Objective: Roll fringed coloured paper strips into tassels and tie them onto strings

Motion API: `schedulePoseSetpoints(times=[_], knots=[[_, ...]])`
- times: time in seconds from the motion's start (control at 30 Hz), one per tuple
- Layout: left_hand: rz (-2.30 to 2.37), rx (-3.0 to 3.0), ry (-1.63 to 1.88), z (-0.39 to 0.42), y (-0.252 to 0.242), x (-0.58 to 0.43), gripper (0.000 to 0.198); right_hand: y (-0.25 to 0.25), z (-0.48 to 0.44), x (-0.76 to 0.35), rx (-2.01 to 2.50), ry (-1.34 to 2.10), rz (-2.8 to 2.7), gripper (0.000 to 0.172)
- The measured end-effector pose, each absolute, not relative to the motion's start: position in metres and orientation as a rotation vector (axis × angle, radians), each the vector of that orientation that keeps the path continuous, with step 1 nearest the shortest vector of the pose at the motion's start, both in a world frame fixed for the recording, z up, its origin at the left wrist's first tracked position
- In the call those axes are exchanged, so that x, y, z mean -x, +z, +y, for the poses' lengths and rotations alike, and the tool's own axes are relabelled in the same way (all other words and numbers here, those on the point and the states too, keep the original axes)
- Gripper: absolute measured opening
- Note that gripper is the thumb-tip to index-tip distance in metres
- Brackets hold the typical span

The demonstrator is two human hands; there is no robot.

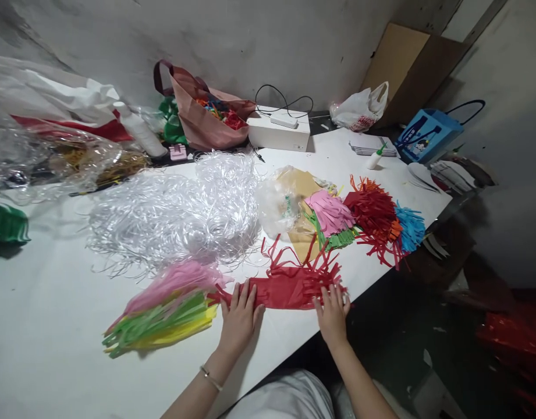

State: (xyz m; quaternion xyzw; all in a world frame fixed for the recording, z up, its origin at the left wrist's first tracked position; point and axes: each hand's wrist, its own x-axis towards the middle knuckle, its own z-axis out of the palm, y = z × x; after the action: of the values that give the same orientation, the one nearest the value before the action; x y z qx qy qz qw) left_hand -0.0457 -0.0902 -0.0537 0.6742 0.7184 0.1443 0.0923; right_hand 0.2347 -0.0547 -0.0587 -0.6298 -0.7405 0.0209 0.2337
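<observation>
Paper strip (287,291), red, fringed, near table's (53,326) front edge
Left hand (239,320) and right hand (333,317) rest loosely spread fingers atop opposite ends.

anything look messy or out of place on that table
The red fringed sheet between the left hand and right hand: its far-side fringe is curled and splayed unevenly. The white ribbon heap looks tangled too, with loose strands straying onto the tabletop.

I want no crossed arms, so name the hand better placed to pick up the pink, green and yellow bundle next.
The left hand, most likely: it rests on the red paper, right beside the bundle. The right hand is at the paper's other end, farther off, with the left between.
</observation>
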Motion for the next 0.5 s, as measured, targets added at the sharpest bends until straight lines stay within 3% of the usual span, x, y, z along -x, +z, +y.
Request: schedulePoseSetpoints(times=[0.13,0.23,0.33,0.5], knots=[[2.119,-2.009,0.503,-0.093,-0.041,0.045,0.043,-0.04,-0.048,-0.259,1.903,0.003,-1.682,0.042],[1.915,-1.993,0.63,-0.092,-0.023,0.03,0.038,-0.024,-0.049,-0.239,1.699,0.106,-1.787,0.035],[1.579,-1.933,0.779,-0.076,-0.012,0.001,0.041,-0.025,-0.051,-0.188,1.452,0.372,-2.068,0.044],[1.36,-1.976,0.707,-0.02,-0.026,-0.024,0.046,-0.047,-0.048,-0.132,1.598,0.465,-2.189,0.051]])
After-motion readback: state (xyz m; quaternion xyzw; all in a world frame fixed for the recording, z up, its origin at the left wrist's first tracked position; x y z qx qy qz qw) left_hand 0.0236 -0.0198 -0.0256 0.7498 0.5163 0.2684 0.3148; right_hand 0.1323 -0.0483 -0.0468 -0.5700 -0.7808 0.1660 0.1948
